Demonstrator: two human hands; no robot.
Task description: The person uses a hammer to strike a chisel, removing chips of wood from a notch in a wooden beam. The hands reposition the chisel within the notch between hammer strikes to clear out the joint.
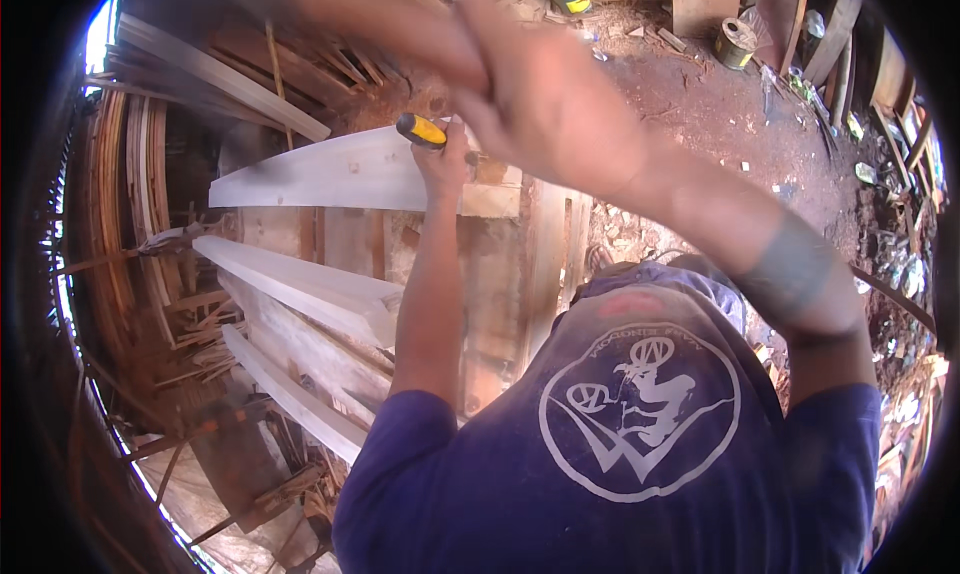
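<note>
My left hand (pixel 448 161) grips a chisel with a yellow and black handle (pixel 422 131) at the right end of a pale board (pixel 316 169), beside a wooden block (pixel 490 192). Above it and to the right, my right hand (pixel 548 104) is closed on a blurred wooden striking tool (pixel 390 29), raised across the upper part of the view. More pale boards (pixel 290 282) lie below on the workbench (pixel 476 302); the chisel's tip is hidden.
Timber strips (pixel 140 204) are stacked along the left wall. Cans (pixel 735 44) and loose boards (pixel 705 4) stand at the back. Scraps and litter cover the dirt floor (pixel 690 94) and pile along the right side (pixel 900 224).
</note>
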